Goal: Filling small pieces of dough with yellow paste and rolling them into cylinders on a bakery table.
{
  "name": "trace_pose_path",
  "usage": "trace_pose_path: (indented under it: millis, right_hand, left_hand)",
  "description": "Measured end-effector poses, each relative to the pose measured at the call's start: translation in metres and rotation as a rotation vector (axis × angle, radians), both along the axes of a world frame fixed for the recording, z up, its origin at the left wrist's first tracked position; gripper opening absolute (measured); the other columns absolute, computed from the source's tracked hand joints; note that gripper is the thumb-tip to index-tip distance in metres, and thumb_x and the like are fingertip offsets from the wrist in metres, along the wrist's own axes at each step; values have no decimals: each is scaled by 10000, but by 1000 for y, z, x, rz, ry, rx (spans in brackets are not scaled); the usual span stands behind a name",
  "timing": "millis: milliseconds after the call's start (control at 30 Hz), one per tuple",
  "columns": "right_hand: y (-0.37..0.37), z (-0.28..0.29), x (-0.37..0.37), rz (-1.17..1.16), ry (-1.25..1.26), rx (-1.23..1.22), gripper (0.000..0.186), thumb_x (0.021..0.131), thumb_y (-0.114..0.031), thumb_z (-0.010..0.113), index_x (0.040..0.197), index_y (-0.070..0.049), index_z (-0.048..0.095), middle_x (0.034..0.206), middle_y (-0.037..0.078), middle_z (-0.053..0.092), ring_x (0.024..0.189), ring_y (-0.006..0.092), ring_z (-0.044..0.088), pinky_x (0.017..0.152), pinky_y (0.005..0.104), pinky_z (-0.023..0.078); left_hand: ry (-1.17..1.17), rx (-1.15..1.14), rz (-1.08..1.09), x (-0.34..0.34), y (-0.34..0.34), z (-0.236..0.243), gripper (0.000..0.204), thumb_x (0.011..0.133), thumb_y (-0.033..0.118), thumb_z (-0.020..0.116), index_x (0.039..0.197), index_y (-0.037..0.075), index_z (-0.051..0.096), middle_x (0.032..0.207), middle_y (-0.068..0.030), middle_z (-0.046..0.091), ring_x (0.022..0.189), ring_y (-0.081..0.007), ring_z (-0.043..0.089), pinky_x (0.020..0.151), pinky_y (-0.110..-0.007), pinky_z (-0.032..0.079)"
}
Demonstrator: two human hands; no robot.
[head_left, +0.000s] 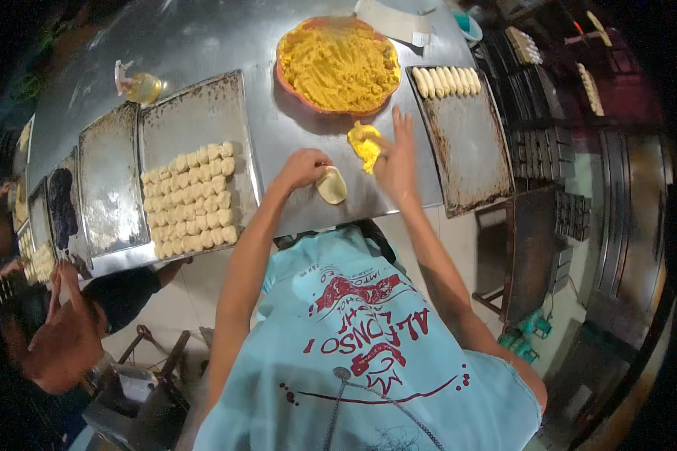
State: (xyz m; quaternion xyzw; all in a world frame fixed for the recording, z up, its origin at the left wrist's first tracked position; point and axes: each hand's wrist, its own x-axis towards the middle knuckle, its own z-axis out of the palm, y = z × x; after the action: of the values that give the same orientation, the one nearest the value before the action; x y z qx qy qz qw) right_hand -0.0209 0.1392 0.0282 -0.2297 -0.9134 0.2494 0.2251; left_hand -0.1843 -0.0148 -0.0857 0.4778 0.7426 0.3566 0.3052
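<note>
A flattened oval of pale dough point(332, 186) lies on the metal table near its front edge. My left hand point(303, 168) is closed at the dough's upper left edge, fingertips pinching it. To the right, my right hand point(399, 167) has its fingers apart, with some stretched forward. Its thumb side reaches a lump of bright yellow filling point(364, 146) on the table, and those fingers are partly blurred. Just beyond stands a wide red bowl point(281, 75) heaped with yellow mash point(338, 64).
On the left, a baking tray point(192, 113) holds rows of dough balls point(192, 199); more trays point(111, 180) follow. A spray bottle point(139, 84) stands behind them. At right, a tray point(466, 143) carries shaped dough rolls point(445, 81). Another person point(68, 331) works at far left.
</note>
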Motion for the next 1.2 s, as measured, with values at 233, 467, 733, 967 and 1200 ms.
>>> trace_pose_path:
  millis: [233,467,733,967,1200]
  right_hand:
    - [-103,-62,47,81,-491,387,430,793,-59,602,1196,-130,734,1639,159,236,1507,482,123,1150,694,162]
    - [-106,-62,48,-55,-368,214,472,835,-64,573,1298,-126,646,1636,214,187,1505,494,107,1127,723,184]
    - [99,-52,-16,-51,-157,226,528,797,-42,646,1311,-161,641,1632,251,163,1510,494,57,1161,668,163]
    - [162,-59,-66,135,-268,290,499,681,14,648,1169,-86,675,1655,229,77,1513,493,24,1168,664,132]
    - [104,-38,-41,-5,-105,-586,549,703,64,551,1231,-25,672,1658,247,77,1521,465,50,1212,461,209]
  left_hand:
    - [35,133,5,-5,5,-12,211,804,202,649,952,104,764,906,-164,725,837,-359,693,796,-440,546]
    - [100,208,93,6,-2,-13,169,842,191,624,937,96,726,896,-149,709,852,-360,680,761,-456,534]
    - [197,144,202,25,-4,-9,158,870,203,618,947,90,697,926,-138,698,868,-362,667,747,-457,528]
    - [164,16,310,35,-6,4,167,888,202,611,982,91,695,961,-131,696,911,-354,658,784,-444,525]
    - [196,24,315,34,-7,0,193,891,203,597,1026,97,687,1001,-121,694,937,-348,655,798,-444,524]
